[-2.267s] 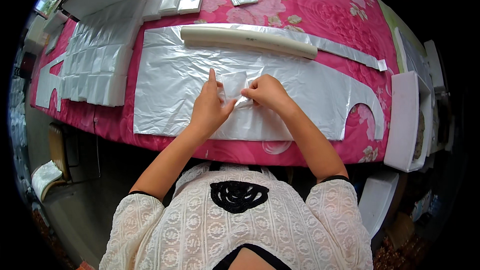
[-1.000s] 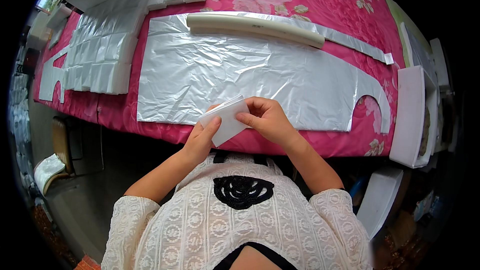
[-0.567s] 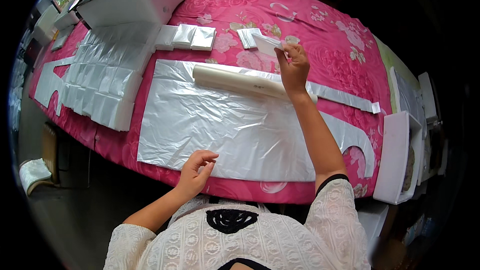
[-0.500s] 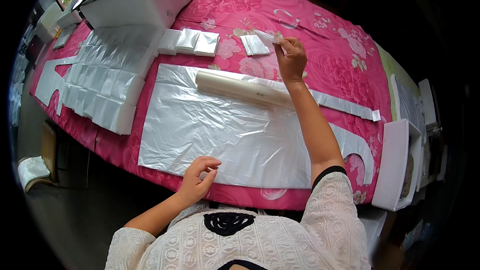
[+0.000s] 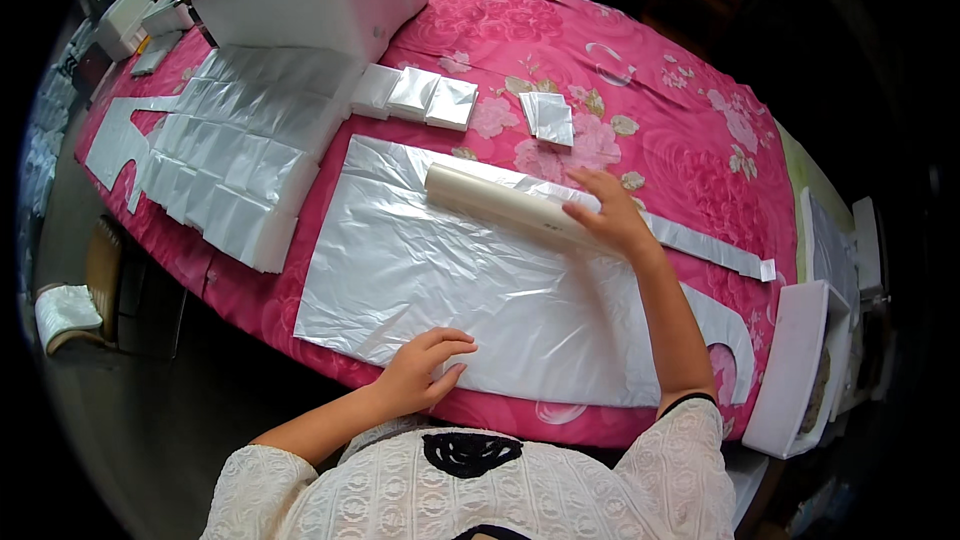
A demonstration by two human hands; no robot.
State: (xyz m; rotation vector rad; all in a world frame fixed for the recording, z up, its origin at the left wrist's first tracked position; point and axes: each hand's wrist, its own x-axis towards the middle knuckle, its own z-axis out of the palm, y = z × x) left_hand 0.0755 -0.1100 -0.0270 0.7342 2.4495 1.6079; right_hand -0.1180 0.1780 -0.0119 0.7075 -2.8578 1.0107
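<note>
A thin silvery-white plastic apron [image 5: 400, 280] lies flat across the near part of the table, with a curved cut-out and a strap at its right end. On its far side rests a long cream roll [image 5: 490, 197]. My right hand [image 5: 612, 215] is over the roll's right part, fingers spread and holding nothing; whether it touches the roll I cannot tell. Beyond it sits a small stack of folded plastic packets [image 5: 550, 120]. My left hand [image 5: 428, 368] hovers at or rests on the apron's near edge, empty, with thumb and fingers apart.
Many overlapping folded packets [image 5: 225, 155] cover the table's left, beside a white foam box [image 5: 310, 15]. Three more folded packets [image 5: 450, 102] lie in a row. A white foam container [image 5: 790, 370] stands at the right edge. Pink floral cloth [image 5: 690, 155] covers the table.
My right hand has let go of a thin plastic piece at the small packet stack and come nearer, to the roll. My left hand stays near the apron's edge. The view has shifted slightly.
</note>
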